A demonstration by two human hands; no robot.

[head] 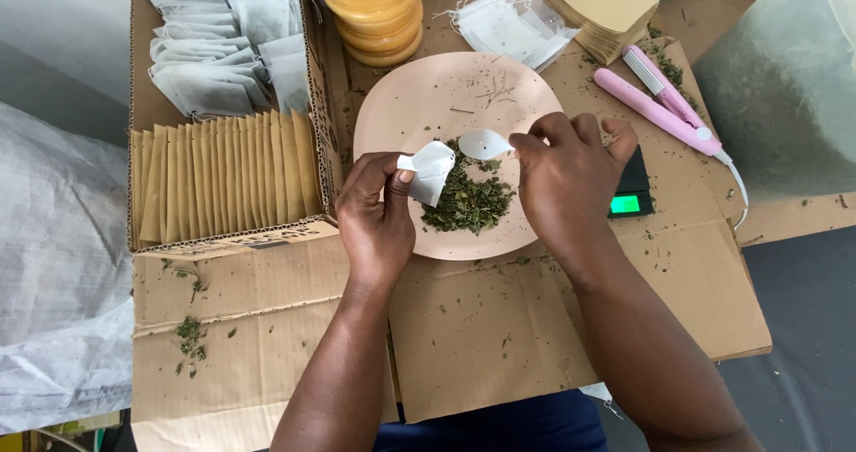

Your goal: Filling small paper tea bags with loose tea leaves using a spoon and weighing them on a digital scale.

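Left hand [379,216] pinching a small white tea bag [430,170] btwn thumb and fingers, bag held open-side up just over the pink plate [446,86]. Right hand [568,184] closed on a white plastic spoon [483,143], bowl of spoon pointing left, nearly touching the bag's top edge. Whether spoon is loaded: can't tell. Dried green leaves [468,202] piled on near half of plate, right below bag and spoon; far half w/ only stray bits. Plate on flattened cardboard [481,327], loose leaf crumbs scattered across it, esp. lower left. Left of plate: open box [143,149] w/ a row of tan envelopes [223,176] upright in front, filled white bags [223,51] heaped behind. Behind plate: stacked wooden bowls [374,15], more empty bags [508,24], tan envelope stack [602,11]. Right of plate: pink sealer [664,104]; small scale [631,193] w/ green lit display, partly hidden by right hand.
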